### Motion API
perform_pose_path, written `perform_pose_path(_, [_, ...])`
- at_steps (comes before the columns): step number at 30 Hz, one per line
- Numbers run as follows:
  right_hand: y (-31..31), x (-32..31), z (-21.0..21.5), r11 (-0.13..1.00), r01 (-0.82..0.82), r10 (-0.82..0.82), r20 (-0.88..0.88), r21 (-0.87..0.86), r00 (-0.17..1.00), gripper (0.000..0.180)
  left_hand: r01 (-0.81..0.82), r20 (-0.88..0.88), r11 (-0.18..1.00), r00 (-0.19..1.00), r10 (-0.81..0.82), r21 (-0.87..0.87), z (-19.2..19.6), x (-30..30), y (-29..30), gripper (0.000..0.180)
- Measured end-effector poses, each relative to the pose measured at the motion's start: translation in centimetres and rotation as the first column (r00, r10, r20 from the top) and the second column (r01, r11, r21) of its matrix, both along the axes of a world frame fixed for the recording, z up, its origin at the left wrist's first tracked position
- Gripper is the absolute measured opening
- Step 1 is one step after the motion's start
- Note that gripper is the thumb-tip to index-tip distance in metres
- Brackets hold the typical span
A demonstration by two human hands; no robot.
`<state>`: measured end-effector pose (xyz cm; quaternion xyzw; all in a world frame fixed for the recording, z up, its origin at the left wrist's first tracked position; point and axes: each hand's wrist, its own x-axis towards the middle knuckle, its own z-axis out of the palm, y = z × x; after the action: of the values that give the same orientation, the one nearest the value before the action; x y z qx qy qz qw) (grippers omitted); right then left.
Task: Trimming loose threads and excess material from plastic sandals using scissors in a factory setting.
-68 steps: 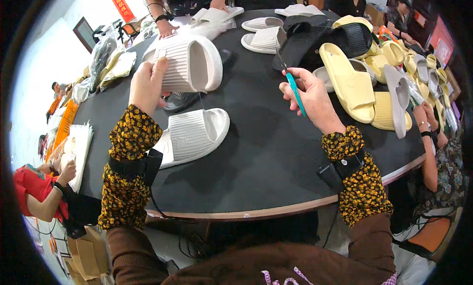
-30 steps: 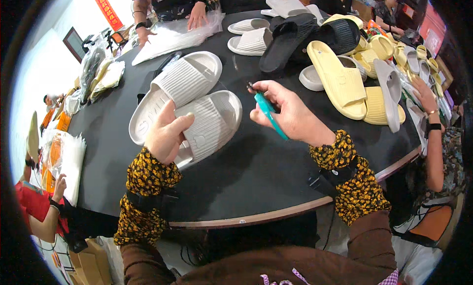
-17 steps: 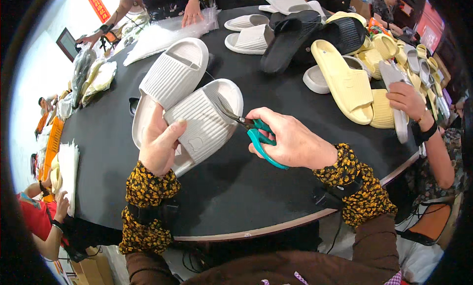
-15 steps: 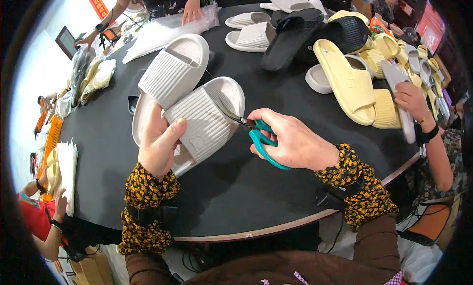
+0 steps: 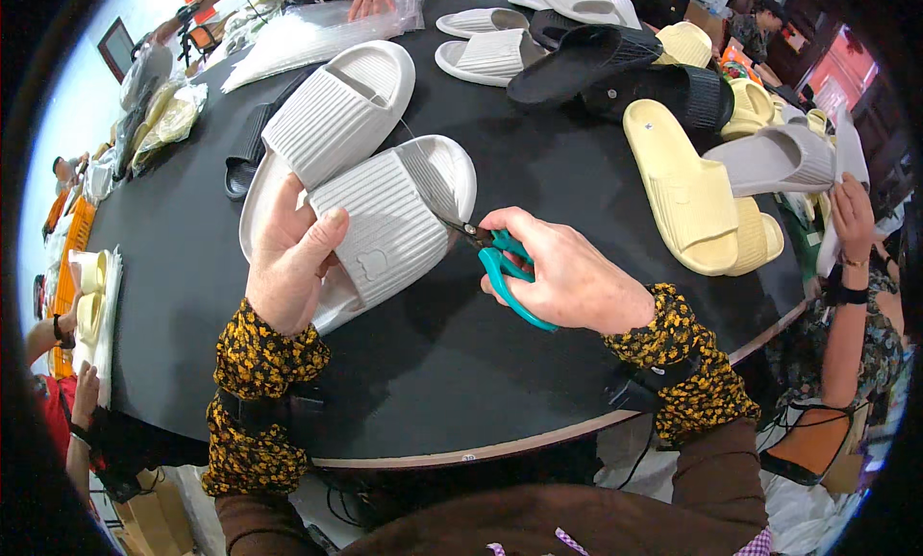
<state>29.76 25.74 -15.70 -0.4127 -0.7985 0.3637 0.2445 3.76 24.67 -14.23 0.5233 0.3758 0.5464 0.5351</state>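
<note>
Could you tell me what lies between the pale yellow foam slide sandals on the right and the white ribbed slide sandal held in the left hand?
In the head view, only bare black tabletop separates the pale yellow foam slide sandals from the white ribbed slide sandal in the left hand.

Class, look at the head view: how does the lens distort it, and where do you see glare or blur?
Head view: fisheye bends the black table rim into a curve, with dark corners; window glare washes out the upper left; the left hand, white slipper and teal scissors in the right hand look sharp.
</note>
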Motion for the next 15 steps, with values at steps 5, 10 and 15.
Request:
perform_pose_path(5, [-0.12, -0.01, 0.15, 1.0, 0.0, -0.001, -0.027, -0.017, 1.0, 0.037, 0.013, 0.015, 1.0, 1.0, -0.013, -0.001, -0.16, 0.27, 0.0, 0.064])
perform_pose_path(10, [-0.05, -0.24, 0.08, 1.0, 0.016, -0.016, -0.035, 0.022, 0.999, 0.037, 0.035, -0.048, 0.999, 0.998, -0.034, 0.015, -0.47, -0.07, -0.09, 0.066])
perform_pose_path(15, [0.03, -0.14, -0.16, 0.999, 0.018, -0.016, -0.049, 0.035, 0.999, 0.037, 0.055, -0.104, 0.998, 0.993, -0.053, 0.02, -0.44, 0.1, 0.01, 0.068])
